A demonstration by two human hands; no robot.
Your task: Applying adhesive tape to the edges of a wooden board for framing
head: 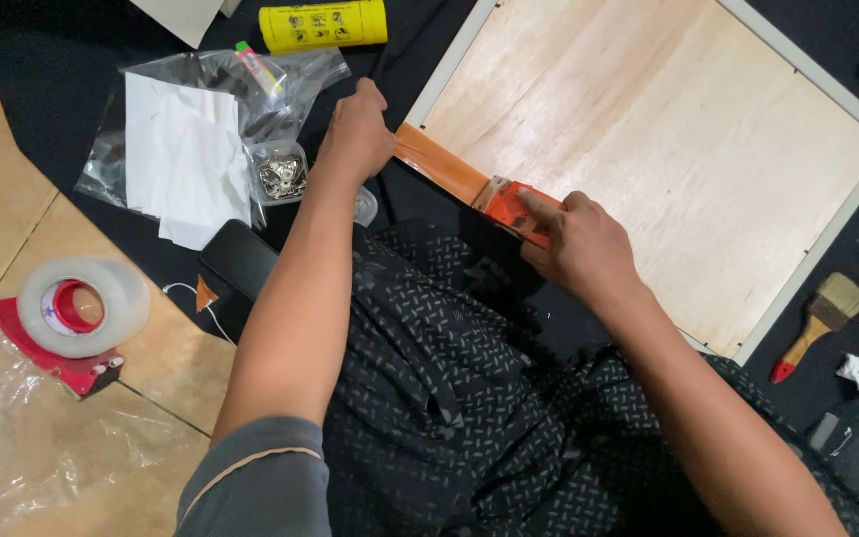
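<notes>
Black cloth covers the floor beside tan tiles, and on it lies a wooden backing board (pixel 648 149) set in a white frame (pixel 822 264). Along the board's near-left edge runs a strip of brown tape (pixel 439 164), its long axis slanting from upper left, at the frame's corner, down to the right. The left hand (pixel 355 134) presses the strip's upper-left end onto the frame corner, fingers curled down over it. The right hand (pixel 579 244) grips an orange tape dispenser (pixel 514 209) at the strip's lower-right end, fingers closed around its body, the index finger laid along its top; the dispenser's mouth points up-left along the tape. Left of the arms lie a clear plastic bag with white paper (pixel 186 149), a yellow tube (pixel 322 25), and a roll of clear tape (pixel 82 308) on a red dispenser. A paintbrush (pixel 822 318) rests right of the frame.
</notes>
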